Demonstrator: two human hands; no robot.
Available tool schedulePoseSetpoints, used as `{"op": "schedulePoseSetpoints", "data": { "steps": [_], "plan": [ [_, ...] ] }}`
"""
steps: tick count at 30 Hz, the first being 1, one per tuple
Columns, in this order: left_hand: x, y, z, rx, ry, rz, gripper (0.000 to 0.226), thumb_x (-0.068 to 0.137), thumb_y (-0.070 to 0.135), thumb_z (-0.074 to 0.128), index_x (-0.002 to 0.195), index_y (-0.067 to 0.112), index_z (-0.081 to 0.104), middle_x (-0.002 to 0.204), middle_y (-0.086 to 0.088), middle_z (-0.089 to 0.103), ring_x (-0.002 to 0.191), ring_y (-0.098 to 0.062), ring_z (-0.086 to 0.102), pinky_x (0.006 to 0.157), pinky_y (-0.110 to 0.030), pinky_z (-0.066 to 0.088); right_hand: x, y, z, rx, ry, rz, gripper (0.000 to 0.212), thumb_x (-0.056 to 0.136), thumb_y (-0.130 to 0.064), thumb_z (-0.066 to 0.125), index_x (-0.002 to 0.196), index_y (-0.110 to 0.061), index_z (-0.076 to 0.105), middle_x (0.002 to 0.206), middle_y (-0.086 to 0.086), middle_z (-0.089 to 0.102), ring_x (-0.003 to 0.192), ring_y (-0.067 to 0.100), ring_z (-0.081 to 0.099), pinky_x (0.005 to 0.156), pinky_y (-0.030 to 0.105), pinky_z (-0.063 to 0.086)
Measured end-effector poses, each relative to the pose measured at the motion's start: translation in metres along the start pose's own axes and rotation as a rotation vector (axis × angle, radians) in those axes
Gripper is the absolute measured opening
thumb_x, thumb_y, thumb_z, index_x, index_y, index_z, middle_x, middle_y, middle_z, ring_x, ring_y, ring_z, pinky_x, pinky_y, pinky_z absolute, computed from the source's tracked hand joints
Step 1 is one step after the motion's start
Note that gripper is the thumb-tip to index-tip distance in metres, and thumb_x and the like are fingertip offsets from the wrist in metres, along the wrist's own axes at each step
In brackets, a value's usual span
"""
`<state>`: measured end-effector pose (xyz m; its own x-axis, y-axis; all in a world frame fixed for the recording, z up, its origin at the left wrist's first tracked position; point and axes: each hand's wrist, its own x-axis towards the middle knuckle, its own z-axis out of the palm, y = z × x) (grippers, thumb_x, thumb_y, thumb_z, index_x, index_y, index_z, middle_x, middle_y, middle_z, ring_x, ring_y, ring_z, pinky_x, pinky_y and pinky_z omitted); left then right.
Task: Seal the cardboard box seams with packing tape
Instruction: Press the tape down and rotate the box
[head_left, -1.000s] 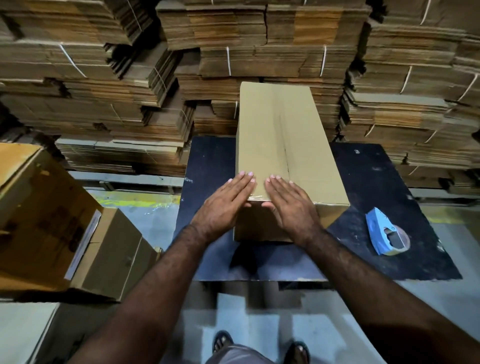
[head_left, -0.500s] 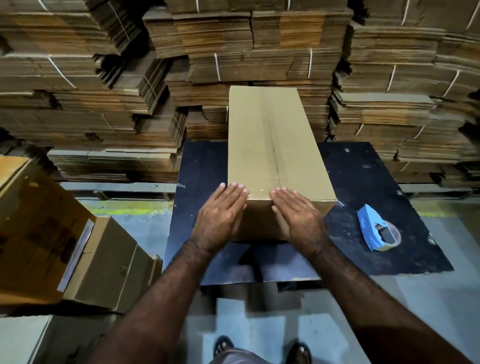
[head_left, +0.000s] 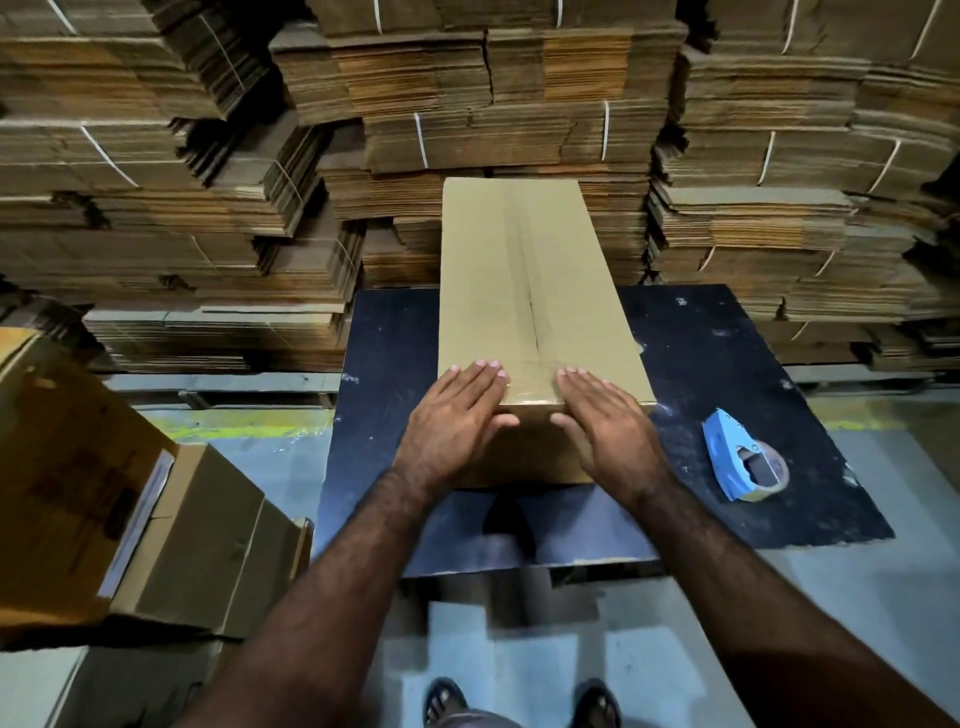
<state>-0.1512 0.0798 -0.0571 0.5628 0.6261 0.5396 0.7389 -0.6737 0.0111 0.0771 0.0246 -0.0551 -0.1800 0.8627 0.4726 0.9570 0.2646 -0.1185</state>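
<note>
behind our work rise strapped stacks of flattened cardboard (head_left: 493, 119); before them lies the dark board (head_left: 727, 374) on the floor, and on it stands the long cardboard box (head_left: 524, 291), its centre seam running away from us under clear tape. at our left sit other made-up boxes (head_left: 171, 525). our left hand (head_left: 457, 421) and right hand (head_left: 602, 423) lie open and flat over the box's near top edge, thumbs on its front face; the blue tape dispenser (head_left: 737, 454) rests on the board, right of the box and apart from it.

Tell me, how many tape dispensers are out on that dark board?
1. The blue tape dispenser lies on the dark board, to the right of the box and the right hand. The box could hide another.
</note>
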Motion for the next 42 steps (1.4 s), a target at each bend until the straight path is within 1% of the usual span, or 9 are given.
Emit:
{"op": "schedulePoseSetpoints", "data": {
  "steps": [5, 10, 14, 19, 25, 31, 35, 38, 42],
  "plan": [
    [0.018, 0.022, 0.010, 0.126, -0.004, -0.077, 0.060, 0.109, 0.044, 0.022, 0.127, 0.010, 0.068, 0.134, -0.008, 0.066, 0.124, -0.027, 0.063, 0.100, -0.047, 0.050, 0.015, 0.001, 0.007, -0.010, -0.035, 0.048, 0.050, 0.102, -0.035, 0.035, 0.139, -0.008, 0.055, 0.141, 0.010, 0.055, 0.132, 0.025, 0.051, 0.113, 0.040, 0.035],
    [0.009, 0.016, 0.007, 0.177, -0.099, -0.013, 0.053, 0.102, 0.035, 0.032, 0.144, 0.010, 0.053, 0.150, -0.008, 0.052, 0.138, -0.028, 0.050, 0.114, -0.049, 0.036, 0.002, 0.019, 0.006, -0.103, -0.115, -0.046, 0.056, 0.097, -0.025, 0.057, 0.149, -0.010, 0.040, 0.150, 0.009, 0.045, 0.139, 0.023, 0.043, 0.115, 0.040, 0.032],
    [0.011, 0.020, 0.000, 0.161, -0.085, -0.060, 0.053, 0.103, 0.036, 0.033, 0.143, 0.009, 0.054, 0.149, -0.009, 0.053, 0.139, -0.029, 0.048, 0.118, -0.046, 0.026, 0.004, 0.026, -0.011, -0.083, -0.138, -0.014, 0.057, 0.102, -0.041, 0.034, 0.148, -0.008, 0.041, 0.152, 0.009, 0.043, 0.142, 0.023, 0.039, 0.117, 0.036, 0.022],
    [0.037, 0.058, 0.011, 0.022, -0.082, -0.051, 0.052, 0.103, 0.033, 0.034, 0.140, 0.005, 0.057, 0.146, -0.014, 0.055, 0.137, -0.028, 0.051, 0.114, -0.047, 0.040, 0.011, 0.029, -0.012, -0.078, -0.151, 0.003, 0.059, 0.103, -0.037, 0.021, 0.142, -0.004, 0.049, 0.147, 0.014, 0.048, 0.138, 0.025, 0.044, 0.117, 0.039, 0.024],
    [0.033, 0.049, 0.023, 0.005, -0.148, -0.023, 0.046, 0.100, 0.024, 0.048, 0.142, 0.005, 0.054, 0.147, -0.015, 0.053, 0.137, -0.029, 0.051, 0.114, -0.043, 0.038, -0.004, 0.060, -0.007, -0.143, -0.146, -0.079, 0.052, 0.101, -0.028, 0.044, 0.148, -0.006, 0.040, 0.152, 0.013, 0.042, 0.142, 0.024, 0.038, 0.118, 0.041, 0.027],
    [0.050, 0.079, 0.023, 0.035, -0.181, -0.121, 0.057, 0.105, 0.044, 0.030, 0.146, 0.011, 0.051, 0.152, -0.009, 0.049, 0.142, -0.026, 0.045, 0.114, -0.044, 0.038, -0.003, 0.072, -0.015, -0.036, -0.175, -0.020, 0.057, 0.105, -0.039, 0.023, 0.148, -0.006, 0.039, 0.154, 0.012, 0.039, 0.144, 0.024, 0.034, 0.118, 0.042, 0.027],
    [0.054, 0.082, 0.034, 0.120, -0.229, -0.105, 0.053, 0.104, 0.036, 0.040, 0.148, 0.008, 0.048, 0.154, -0.011, 0.047, 0.142, -0.028, 0.045, 0.114, -0.046, 0.039, -0.004, 0.087, -0.014, -0.068, -0.213, -0.092, 0.057, 0.106, -0.037, 0.015, 0.151, -0.010, 0.036, 0.156, 0.009, 0.036, 0.145, 0.022, 0.033, 0.117, 0.042, 0.029],
    [0.056, 0.084, 0.027, 0.126, -0.243, -0.100, 0.058, 0.103, 0.040, 0.032, 0.147, 0.006, 0.048, 0.154, -0.012, 0.046, 0.142, -0.029, 0.044, 0.116, -0.048, 0.033, -0.005, 0.094, -0.019, 0.037, -0.201, -0.087, 0.057, 0.104, -0.044, 0.026, 0.153, -0.014, 0.033, 0.159, 0.004, 0.031, 0.147, 0.017, 0.025, 0.118, 0.043, 0.027],
    [0.074, 0.114, 0.028, 0.083, -0.255, -0.072, 0.066, 0.106, 0.047, 0.015, 0.150, 0.007, 0.043, 0.158, -0.010, 0.040, 0.148, -0.025, 0.035, 0.120, -0.047, 0.027, -0.016, 0.107, -0.028, 0.300, -0.081, 0.135, 0.060, 0.101, -0.046, 0.036, 0.152, -0.014, 0.035, 0.157, 0.001, 0.035, 0.147, 0.014, 0.027, 0.117, 0.034, 0.022]
  ]
}}
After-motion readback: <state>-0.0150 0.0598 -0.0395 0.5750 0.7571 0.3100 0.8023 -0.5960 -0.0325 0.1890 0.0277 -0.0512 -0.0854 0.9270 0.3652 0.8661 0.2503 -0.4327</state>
